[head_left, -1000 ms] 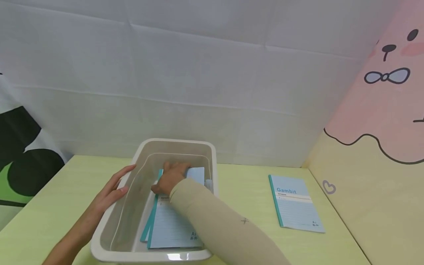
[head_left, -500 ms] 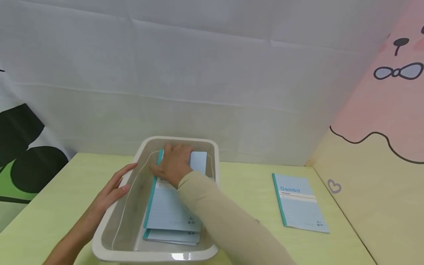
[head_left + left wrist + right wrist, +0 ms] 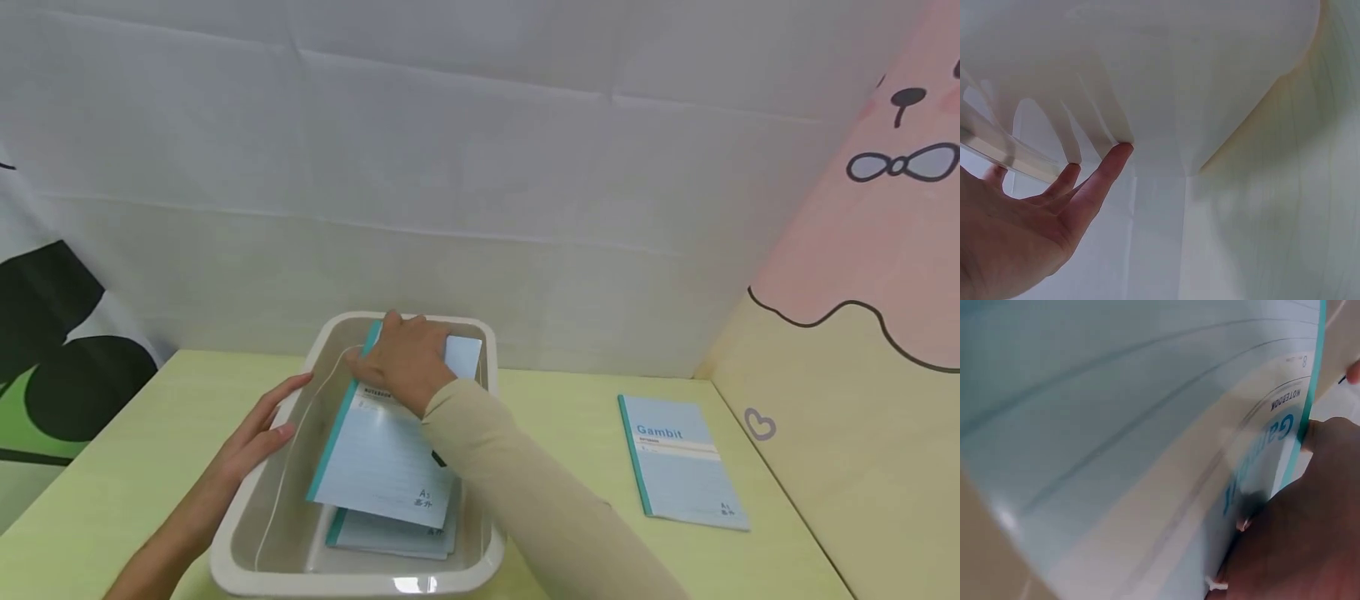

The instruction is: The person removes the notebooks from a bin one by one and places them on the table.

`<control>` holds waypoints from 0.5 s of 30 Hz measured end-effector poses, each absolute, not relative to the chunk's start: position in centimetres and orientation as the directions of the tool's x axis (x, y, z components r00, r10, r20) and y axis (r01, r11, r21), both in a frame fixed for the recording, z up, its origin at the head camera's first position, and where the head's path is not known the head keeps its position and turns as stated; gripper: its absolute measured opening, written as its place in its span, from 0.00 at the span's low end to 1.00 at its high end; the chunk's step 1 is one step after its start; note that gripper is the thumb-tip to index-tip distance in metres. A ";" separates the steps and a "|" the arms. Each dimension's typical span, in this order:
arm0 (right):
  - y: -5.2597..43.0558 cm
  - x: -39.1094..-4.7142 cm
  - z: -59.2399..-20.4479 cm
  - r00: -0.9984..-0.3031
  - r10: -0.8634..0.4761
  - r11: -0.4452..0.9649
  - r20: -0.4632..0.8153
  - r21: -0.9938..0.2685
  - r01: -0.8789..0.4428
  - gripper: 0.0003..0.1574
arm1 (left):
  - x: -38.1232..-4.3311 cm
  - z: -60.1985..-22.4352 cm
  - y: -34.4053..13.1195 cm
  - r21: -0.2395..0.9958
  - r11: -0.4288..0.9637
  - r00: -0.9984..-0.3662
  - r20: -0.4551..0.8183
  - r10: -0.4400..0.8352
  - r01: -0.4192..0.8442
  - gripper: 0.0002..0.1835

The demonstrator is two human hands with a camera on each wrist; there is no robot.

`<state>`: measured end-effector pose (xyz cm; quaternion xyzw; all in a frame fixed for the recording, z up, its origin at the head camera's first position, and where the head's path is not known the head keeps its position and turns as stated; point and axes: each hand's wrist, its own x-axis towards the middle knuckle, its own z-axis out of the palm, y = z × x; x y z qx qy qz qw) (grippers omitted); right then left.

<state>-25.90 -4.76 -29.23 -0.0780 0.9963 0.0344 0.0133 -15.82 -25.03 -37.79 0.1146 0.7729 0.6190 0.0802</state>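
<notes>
My right hand grips the upper end of a light blue notebook with a teal spine. That notebook is tilted, its lower end raised off more notebooks lying in a beige plastic bin. In the right wrist view, the notebook cover fills most of the picture and the hand is at its spine side; some fingers are hidden. My left hand rests on the bin's left rim. In the left wrist view, its extended fingers touch the bin's outer wall.
Another blue notebook lies face up on the light green table, to the right of the bin. A white sheet hangs behind the table. A printed pink and yellow panel stands along the right.
My right hand has pulled the top notebook up and tilted it, its lower end swinging left and off the notebooks beneath. The left hand stays at the rim.
</notes>
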 end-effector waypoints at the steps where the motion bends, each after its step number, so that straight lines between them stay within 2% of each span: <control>1: -4.4 -26.0 -29.0 -0.988 -0.155 0.987 -0.029 0.034 -0.155 0.41 | -15.8 -37.8 -25.0 0.975 0.206 -0.961 0.017 0.276 0.077 0.30; 6: -2.7 -26.4 -27.5 -0.986 -0.167 0.982 0.008 -0.091 -0.167 0.31 | -15.7 -37.7 -24.8 0.976 0.205 -0.963 0.012 0.270 0.069 0.30; 8: -2.4 -26.5 -26.8 -0.986 -0.166 0.978 0.023 -0.127 -0.168 0.30 | -15.7 -37.6 -24.8 0.975 0.211 -0.964 0.011 0.264 0.069 0.30; 15: -1.2 -26.7 -23.9 -0.987 -0.161 0.969 0.023 -0.186 -0.162 0.42 | -15.6 -37.6 -24.6 0.976 0.216 -0.969 -0.012 0.246 0.042 0.30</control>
